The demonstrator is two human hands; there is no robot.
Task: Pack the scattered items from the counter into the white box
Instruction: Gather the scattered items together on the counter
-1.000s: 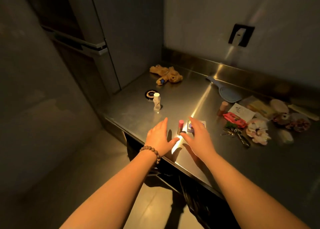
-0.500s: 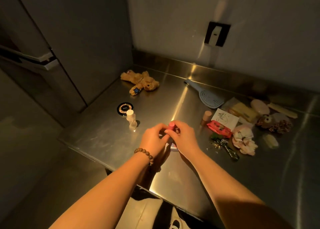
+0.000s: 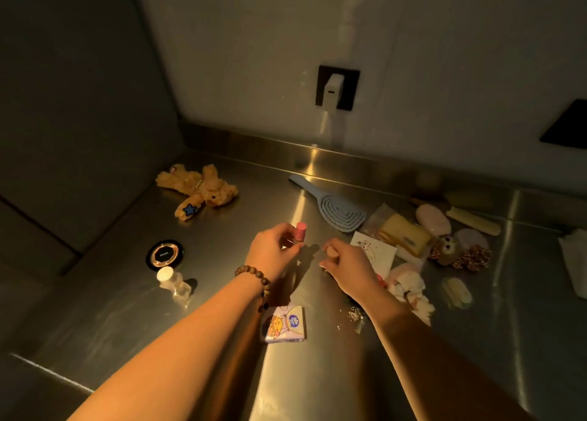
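Both hands had separated since the earlier frame. Left hand (image 3: 272,251) pinched the pink tube (image 3: 300,231), lifted off the counter (image 3: 127,309); right hand (image 3: 347,266) gripped the beige tube (image 3: 332,251). White box was not visible; packing had not begun.

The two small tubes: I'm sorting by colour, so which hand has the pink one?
The left hand grips the pink tube; the right hand holds a beige-capped tube.

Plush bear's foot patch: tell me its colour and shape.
A blue star on the plush bear, clearest in the head view, though the light is dim.
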